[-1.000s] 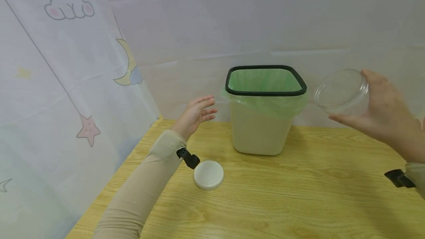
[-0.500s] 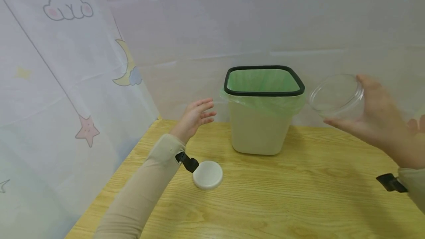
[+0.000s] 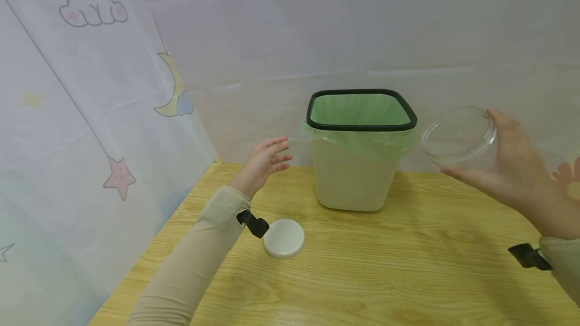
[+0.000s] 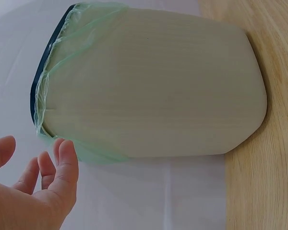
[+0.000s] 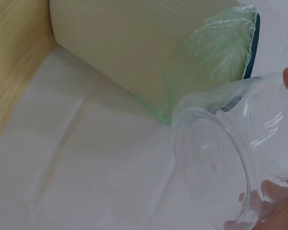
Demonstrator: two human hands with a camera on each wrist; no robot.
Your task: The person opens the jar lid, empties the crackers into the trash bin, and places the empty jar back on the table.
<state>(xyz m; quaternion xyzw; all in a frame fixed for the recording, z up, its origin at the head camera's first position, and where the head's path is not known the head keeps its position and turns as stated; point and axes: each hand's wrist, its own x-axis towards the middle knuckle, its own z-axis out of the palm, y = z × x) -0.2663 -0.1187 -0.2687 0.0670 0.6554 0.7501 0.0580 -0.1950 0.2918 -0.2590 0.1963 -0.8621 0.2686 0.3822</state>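
My right hand grips a clear, see-through jar between thumb and fingers. It is held in the air to the right of the bin, tilted, with its rounded rim toward the bin. In the right wrist view the clear jar shows its flat bottom, and fingertips show through the wall. My left hand hovers left of the bin, fingers loosely bent and nothing in them. The left wrist view has that left hand beside the bin's bag-covered rim. Below it on the table lies a round white lid.
A cream trash bin stands upright at the back of the wooden table. A green bag lines it, folded over the outside under a black rim ring. A pale printed cloth hangs behind and at the left.
My right hand has lowered the jar a little and shifted it slightly left. The left hand has drifted slightly down and left. The bin and lid stay in place.
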